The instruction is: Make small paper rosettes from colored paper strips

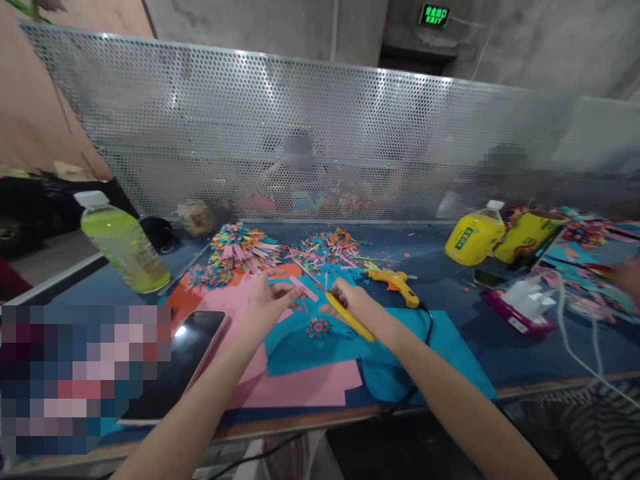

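Observation:
My left hand [267, 300] pinches a small pink paper strip [304, 289] between thumb and fingers. In my right hand [353, 303] is a pair of scissors [350, 316] with a long yellow handle, seen edge-on, its thin metal blades pointing away to the upper left, close to the strip. Below both hands, a small rolled-paper flower [318, 327] in orange, pink and blue lies on blue paper [300, 357]. Pink paper sheets [245, 300] spread under my left forearm.
A yellow glue gun [395, 283] lies right of my right hand. Behind are a paper-strip pile [330, 248] and a layered paper flower [243, 247]. A phone [180, 360] and green bottle [125, 243] stand left; a yellow bottle [473, 237] and purple box [517, 313] right. Another person's hand [627, 277] shows far right.

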Demonstrator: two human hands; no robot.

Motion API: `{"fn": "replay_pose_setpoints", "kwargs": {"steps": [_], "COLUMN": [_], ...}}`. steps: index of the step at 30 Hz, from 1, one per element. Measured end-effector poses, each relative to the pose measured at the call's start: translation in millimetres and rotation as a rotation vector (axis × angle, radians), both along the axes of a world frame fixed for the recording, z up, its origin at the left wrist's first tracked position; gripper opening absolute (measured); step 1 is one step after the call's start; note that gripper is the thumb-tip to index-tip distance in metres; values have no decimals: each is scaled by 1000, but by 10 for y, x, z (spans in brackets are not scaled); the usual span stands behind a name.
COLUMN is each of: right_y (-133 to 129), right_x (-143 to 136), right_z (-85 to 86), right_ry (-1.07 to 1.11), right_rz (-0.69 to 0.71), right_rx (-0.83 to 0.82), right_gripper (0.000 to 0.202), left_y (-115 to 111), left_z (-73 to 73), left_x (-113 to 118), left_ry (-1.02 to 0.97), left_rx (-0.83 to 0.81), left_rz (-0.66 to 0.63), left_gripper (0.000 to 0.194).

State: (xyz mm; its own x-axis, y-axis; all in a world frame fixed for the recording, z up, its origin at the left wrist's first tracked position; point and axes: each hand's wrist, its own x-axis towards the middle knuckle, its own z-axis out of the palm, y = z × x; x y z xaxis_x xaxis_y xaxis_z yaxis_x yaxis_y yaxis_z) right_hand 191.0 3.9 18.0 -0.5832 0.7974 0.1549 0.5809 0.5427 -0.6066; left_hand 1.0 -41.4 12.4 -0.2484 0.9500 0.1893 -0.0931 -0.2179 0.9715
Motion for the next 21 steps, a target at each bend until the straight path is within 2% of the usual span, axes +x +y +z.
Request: {"fn": "replay_pose_setpoints", "kwargs": {"steps": [5,12,16,21], "right_y": [95,63,56,63], "right_x": [76,143,153,156], "right_z": [-16,51,54,41], "right_ry": [-99,-143,-183,-242], "right_rz": [-118,-19,-1,5], "right_rx": [75,93,97,124], "right_gripper": [35,43,39,34], "left_y": [-10,25,45,20], "left_z": [21,24,17,38], "left_x": [-35,-98,-146,-154], "left_ry": [-47,-82,-158,-151], "left_rx": [-35,49,41,43], "left_rz": [87,137,144,170], "left_gripper": [46,40,44,46]}}
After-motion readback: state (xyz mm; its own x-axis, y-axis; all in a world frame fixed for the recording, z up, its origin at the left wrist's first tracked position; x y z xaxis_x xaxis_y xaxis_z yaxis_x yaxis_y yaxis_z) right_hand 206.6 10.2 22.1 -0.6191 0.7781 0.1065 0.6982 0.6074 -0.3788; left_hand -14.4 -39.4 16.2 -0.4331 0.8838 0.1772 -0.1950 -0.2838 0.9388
